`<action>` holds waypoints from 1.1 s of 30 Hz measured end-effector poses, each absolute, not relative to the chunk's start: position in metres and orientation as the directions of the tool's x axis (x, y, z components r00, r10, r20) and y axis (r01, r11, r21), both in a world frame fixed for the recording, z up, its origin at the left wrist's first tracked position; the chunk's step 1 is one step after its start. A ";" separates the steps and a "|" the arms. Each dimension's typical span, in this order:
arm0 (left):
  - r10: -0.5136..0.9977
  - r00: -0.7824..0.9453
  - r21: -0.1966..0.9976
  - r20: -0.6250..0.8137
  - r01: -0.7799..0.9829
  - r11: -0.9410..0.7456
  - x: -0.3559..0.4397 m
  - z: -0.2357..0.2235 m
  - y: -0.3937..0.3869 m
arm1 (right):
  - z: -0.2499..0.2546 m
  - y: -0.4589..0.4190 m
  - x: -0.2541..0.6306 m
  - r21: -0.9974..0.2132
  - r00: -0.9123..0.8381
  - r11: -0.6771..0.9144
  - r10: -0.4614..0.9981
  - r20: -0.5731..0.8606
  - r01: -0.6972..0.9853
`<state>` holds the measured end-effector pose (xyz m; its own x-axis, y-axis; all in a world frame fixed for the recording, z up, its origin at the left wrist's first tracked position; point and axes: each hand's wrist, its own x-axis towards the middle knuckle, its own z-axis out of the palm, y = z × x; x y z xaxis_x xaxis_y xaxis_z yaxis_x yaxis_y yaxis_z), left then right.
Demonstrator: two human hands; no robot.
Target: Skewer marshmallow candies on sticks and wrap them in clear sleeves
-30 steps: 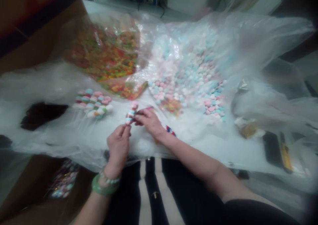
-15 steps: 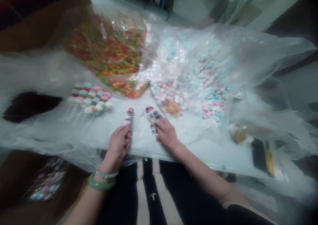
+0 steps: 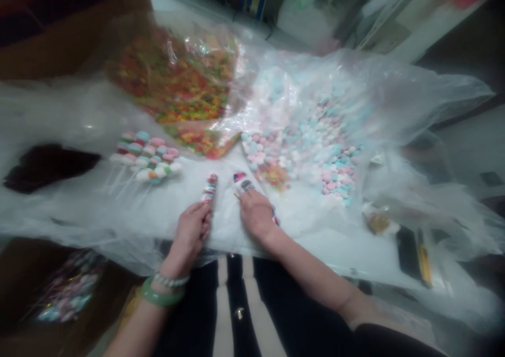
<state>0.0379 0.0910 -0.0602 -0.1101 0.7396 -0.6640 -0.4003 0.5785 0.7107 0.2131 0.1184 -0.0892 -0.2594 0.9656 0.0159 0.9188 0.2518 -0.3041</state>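
Note:
My left hand (image 3: 193, 224) is closed around the lower end of a marshmallow skewer (image 3: 210, 186), which points up and away with pink, white and blue pieces showing. To its right, my right hand (image 3: 255, 210) has its fingers closed on a small printed packet (image 3: 245, 182). The packet lies flat on the table, white with dark print and a red and blue corner. My right hand covers much of it, and blur hides the fingertips. Further left lies a bunch of finished marshmallow skewers (image 3: 148, 154), their white sticks toward me.
A clear bag of orange and green gummies (image 3: 185, 99) lies behind. Right of it is a plastic bag of pastel marshmallows (image 3: 315, 120), with a few gummies (image 3: 275, 174) at its front. A phone (image 3: 408, 252) and a yellow cutter (image 3: 425, 259) lie right. A box (image 3: 65, 294) stands below left.
My right hand has left the skewer, moved right and come down on the printed packet. My left hand keeps hold of the skewer. The view has shifted slightly.

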 end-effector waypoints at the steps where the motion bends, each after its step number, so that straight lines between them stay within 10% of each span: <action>1: 0.745 -0.108 0.714 -0.658 -0.405 0.572 0.037 -0.060 0.090 | -0.089 0.119 0.215 -0.337 -0.274 0.264 0.962 0.020 0.904; 7: 0.760 -0.071 0.710 -0.646 -0.423 0.564 0.034 -0.062 0.090 | -0.077 0.122 0.226 -0.616 -0.227 0.223 0.971 0.074 0.755; 15: 0.770 -0.052 0.717 -0.636 -0.409 0.565 0.035 -0.060 0.093 | -0.088 0.118 0.213 -0.333 -0.363 0.360 0.930 0.056 0.871; 22: 0.721 -0.035 0.664 -0.692 -0.422 0.618 0.037 -0.053 0.091 | -0.068 0.116 0.205 -0.628 -0.401 0.426 0.896 0.192 0.651; 33: 0.772 -0.047 0.742 -0.634 -0.319 0.589 0.050 -0.051 0.084 | -0.058 0.108 0.178 -0.687 -0.417 0.433 0.886 0.204 0.583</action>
<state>0.0498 0.0840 -0.0509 -0.0472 0.7721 -0.6337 -0.3194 0.5895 0.7420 0.1785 0.1076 -0.0576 -0.4165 0.8858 0.2044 0.5834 0.4329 -0.6872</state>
